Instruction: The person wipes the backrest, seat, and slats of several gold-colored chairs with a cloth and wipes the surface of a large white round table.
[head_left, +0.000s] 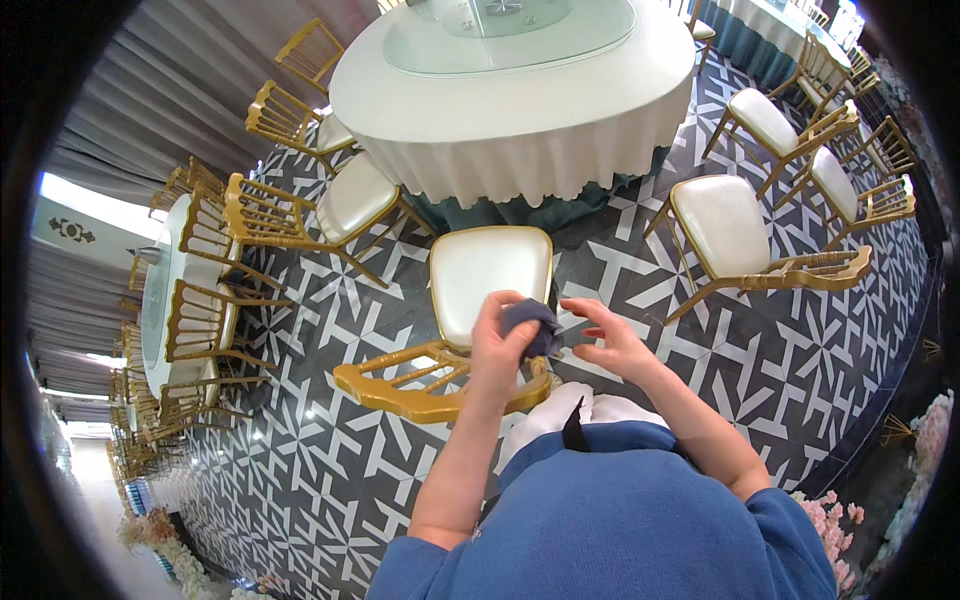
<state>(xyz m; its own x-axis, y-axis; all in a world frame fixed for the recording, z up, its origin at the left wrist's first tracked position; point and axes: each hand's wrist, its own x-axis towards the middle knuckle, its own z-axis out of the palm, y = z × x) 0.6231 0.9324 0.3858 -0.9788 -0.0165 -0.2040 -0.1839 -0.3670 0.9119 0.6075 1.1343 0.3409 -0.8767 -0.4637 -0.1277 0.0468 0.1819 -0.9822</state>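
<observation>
A dark purple-grey cloth (532, 326) is bunched up in my left hand (497, 345), whose fingers and thumb close round it. Just to its right hovers my right hand (612, 342), fingers apart and curved, holding nothing. Both hands are above the back of a gold chair (420, 392) with a white padded seat (490, 275). The cloth and my left hand hide part of the backrest and the seat's near right corner.
Ahead stands a round table (500, 120) with a white cloth and a glass turntable (510, 45). More gold chairs stand left (355, 200) and right (720, 228). Another set table (160, 300) is at the far left. Pink flowers (828, 530) are at lower right.
</observation>
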